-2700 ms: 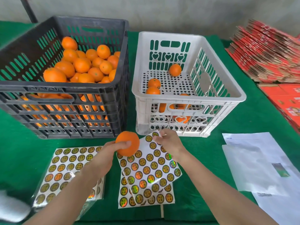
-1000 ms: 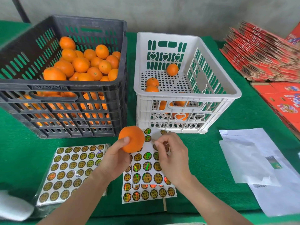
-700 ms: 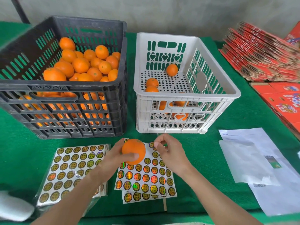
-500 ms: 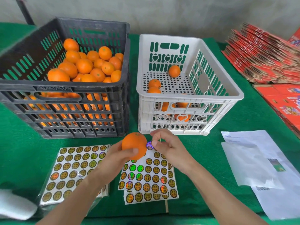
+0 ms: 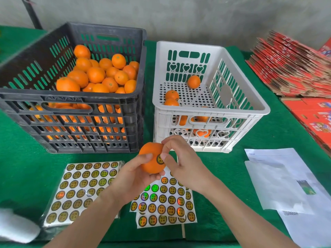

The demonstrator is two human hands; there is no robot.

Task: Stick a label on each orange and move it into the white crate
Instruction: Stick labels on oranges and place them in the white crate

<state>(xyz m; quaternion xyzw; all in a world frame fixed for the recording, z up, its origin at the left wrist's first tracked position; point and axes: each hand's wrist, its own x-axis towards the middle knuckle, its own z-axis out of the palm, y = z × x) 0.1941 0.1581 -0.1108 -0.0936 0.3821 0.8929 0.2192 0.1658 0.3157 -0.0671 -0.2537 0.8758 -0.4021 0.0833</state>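
Indoors, green tabletop (image 5: 26, 167), grey wall (image 5: 179, 18) — left grip (image 5: 132, 174) curled round orange (image 5: 152, 149), right grip (image 5: 184, 165) seemingly pinching label (image 5: 160, 159).

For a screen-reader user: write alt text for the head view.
A left hand holds an orange while the right hand pinches a round label onto it, before a black crate of oranges and a white crate holding few.

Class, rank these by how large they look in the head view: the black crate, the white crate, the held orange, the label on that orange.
1. black crate
2. white crate
3. orange, nearer the camera yet far smaller than either crate
4. label, a small disc on the orange
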